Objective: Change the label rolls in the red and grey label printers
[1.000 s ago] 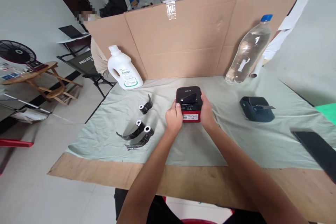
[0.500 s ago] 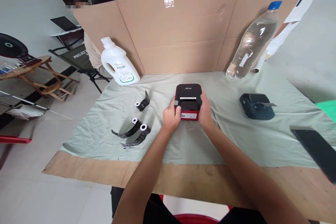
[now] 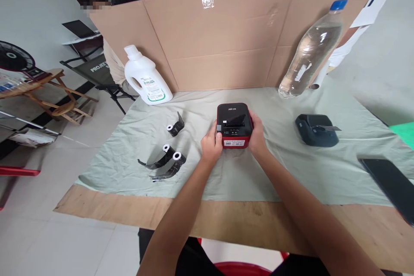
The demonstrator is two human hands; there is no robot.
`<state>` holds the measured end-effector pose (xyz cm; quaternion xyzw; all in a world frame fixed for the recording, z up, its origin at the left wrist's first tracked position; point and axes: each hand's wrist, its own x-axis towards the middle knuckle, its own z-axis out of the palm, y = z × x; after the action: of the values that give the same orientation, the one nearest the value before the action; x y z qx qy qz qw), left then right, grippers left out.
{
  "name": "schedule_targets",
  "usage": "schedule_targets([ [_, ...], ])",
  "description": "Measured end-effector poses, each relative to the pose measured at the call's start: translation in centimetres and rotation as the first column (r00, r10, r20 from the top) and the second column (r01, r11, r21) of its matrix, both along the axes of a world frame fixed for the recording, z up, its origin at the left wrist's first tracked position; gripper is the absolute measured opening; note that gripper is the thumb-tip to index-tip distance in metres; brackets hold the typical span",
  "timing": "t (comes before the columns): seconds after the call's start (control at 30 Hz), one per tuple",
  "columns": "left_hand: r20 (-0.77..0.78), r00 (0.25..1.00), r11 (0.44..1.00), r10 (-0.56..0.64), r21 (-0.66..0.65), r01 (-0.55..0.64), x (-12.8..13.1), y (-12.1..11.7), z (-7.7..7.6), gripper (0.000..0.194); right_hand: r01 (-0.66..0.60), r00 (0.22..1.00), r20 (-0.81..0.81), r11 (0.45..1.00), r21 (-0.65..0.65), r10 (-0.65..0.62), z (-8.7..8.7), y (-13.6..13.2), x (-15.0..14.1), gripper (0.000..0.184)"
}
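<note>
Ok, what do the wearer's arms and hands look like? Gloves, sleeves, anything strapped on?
Left hand and right hand: bare, no gloves. Left forearm and right forearm: no sleeves in view, no watch, band, cable or marking visible. Some fingers are hidden, so rings can't be ruled out. Black clothing shows at the lap.

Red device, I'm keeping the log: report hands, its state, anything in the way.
Left hand and right hand hold red device. Black top up, label on near side. Rolls off left, dark device off right, neither touching it.
</note>
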<state>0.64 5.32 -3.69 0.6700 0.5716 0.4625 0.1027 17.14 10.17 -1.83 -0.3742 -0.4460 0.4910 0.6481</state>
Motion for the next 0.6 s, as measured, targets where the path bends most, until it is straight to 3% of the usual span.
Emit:
schedule_targets([
  [0.1, 0.038, 0.999, 0.978, 0.011, 0.209, -0.018, -0.2, -0.2, 0.1, 0.059, 0.191, 0.981, -0.026, 0.981, -0.044, -0.193, -1.5, 1.1, 1.3, 0.055],
  [0.23, -0.028, 0.999, 0.891, -0.042, 0.451, 0.050, -0.9, -0.3, 0.3, 0.048, 0.352, 0.934, -0.033, 0.932, -0.085, -0.355, -3.4, 2.1, 2.3, 0.045],
  [0.37, -0.104, 0.992, 0.876, -0.076, 0.469, 0.116, -1.3, -0.5, 0.5, 0.043, 0.298, 0.954, -0.009, 0.953, -0.052, -0.298, -3.5, 1.9, 2.0, 0.037],
  [0.6, -0.029, 0.996, 0.912, -0.079, 0.402, 0.084, -0.4, -0.5, 0.6, 0.042, 0.312, 0.949, -0.026, 0.946, -0.086, -0.316, -3.2, 1.8, 1.8, 0.033],
])
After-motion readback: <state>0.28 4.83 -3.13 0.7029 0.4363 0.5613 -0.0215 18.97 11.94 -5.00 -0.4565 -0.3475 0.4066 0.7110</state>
